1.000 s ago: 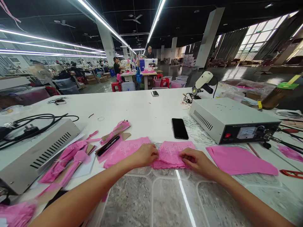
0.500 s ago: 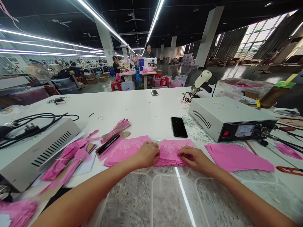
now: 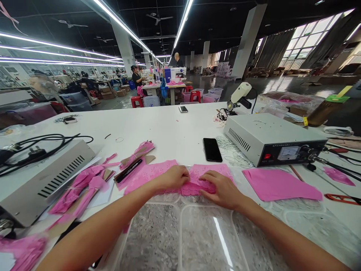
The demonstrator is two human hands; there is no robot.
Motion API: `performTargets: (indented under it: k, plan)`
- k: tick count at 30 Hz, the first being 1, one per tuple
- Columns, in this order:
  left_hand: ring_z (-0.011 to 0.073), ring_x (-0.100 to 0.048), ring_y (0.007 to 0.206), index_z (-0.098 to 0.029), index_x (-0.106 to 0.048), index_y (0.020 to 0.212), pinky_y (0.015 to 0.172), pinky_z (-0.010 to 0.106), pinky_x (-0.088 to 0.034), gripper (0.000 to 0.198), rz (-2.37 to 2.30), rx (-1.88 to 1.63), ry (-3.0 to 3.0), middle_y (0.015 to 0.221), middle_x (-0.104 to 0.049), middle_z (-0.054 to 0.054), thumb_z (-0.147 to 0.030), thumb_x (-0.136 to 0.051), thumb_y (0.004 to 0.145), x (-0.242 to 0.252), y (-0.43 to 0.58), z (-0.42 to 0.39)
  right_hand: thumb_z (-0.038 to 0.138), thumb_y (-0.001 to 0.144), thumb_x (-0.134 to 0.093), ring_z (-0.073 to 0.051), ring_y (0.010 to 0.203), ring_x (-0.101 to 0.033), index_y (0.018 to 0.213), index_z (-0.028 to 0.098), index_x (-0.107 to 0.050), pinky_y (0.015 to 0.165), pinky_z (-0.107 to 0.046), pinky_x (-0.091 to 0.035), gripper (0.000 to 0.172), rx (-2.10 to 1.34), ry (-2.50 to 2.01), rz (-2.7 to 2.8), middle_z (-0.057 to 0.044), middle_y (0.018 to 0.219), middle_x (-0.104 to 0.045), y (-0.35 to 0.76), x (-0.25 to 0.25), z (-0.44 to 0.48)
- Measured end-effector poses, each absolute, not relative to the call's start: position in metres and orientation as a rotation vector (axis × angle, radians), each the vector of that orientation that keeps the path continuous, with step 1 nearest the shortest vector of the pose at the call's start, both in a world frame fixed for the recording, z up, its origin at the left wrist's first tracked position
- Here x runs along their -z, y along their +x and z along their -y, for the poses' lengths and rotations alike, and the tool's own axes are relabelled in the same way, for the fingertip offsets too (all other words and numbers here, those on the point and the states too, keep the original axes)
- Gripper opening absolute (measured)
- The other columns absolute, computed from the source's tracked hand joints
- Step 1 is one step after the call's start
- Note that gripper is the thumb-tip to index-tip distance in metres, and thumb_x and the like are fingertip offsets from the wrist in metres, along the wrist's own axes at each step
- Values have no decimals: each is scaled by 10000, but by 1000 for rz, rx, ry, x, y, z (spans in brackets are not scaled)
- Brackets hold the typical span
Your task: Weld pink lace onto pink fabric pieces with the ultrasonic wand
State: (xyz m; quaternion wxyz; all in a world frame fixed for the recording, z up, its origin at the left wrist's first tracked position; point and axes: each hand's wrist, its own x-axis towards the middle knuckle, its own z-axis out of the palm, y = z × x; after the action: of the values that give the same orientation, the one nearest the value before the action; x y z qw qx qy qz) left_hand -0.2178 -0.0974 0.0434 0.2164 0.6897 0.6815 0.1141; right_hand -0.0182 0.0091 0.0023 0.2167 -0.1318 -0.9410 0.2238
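My left hand [image 3: 177,177] is closed, its fingertips pinching the left edge of a pink lace fabric piece [image 3: 194,174]. My right hand [image 3: 221,188] lies across the same piece, thumb below and fingers above its scalloped front edge, which is raised a little between them. Another pink lace stack [image 3: 149,176] spreads beneath and left of my left wrist. A plain pink fabric stack [image 3: 279,184] lies right of my right forearm. Under the lace, a clear plastic compartment tray [image 3: 207,241] reaches toward me. The fingertips of my left hand are partly hidden.
A grey metal control box [image 3: 279,139] stands at right, another grey box [image 3: 50,177] with cables at left. A black phone [image 3: 212,149], a black marker [image 3: 129,171], pink bundles on card [image 3: 81,184] and orange-handled snips [image 3: 341,198] lie around the white table [image 3: 158,128].
My right hand has moved left along the lace, from its right end toward the middle, and the front edge there is now raised. My left hand stays at the left edge.
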Motion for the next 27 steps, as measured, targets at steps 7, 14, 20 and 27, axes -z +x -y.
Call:
performTargets:
  k: [7, 14, 20, 27]
  plan:
    - [197, -648, 955, -146, -609, 1160, 828, 390, -559, 278, -1911, -367, 1874, 1128, -636, 73, -349, -595, 971, -57, -219, 104, 68, 764, -501, -233, 851, -666, 936, 195, -715, 729, -361, -546, 303, -419, -497, 2538, -93, 938, -711, -8, 15, -33]
    - [132, -596, 711, -131, -628, 880, 655, 270, -498, 201, -1848, -366, 1966, 800, -611, -2, -276, -539, 987, -69, -215, 123, 89, 842, -467, -185, 843, -701, 1042, 226, -726, 708, -309, -588, 355, -366, -368, 2503, -74, 974, -721, 45, 1, -39]
    - [163, -523, 735, -165, -576, 742, 739, 305, -403, 223, -1677, -320, 2148, 758, -589, 16, -105, -479, 934, -47, -177, 191, 46, 903, -456, -176, 834, -679, 1123, 212, -682, 704, -299, -577, 356, -150, -123, 2560, -85, 953, -723, 99, 16, 32]
    - [180, -538, 841, -161, -593, 875, 780, 280, -443, 128, -1684, -362, 2108, 878, -620, 49, -135, -516, 973, -24, -154, 249, 123, 941, -447, -193, 903, -685, 1176, 185, -661, 789, -317, -568, 323, -82, -47, 2627, -85, 1020, -741, 126, 17, 61]
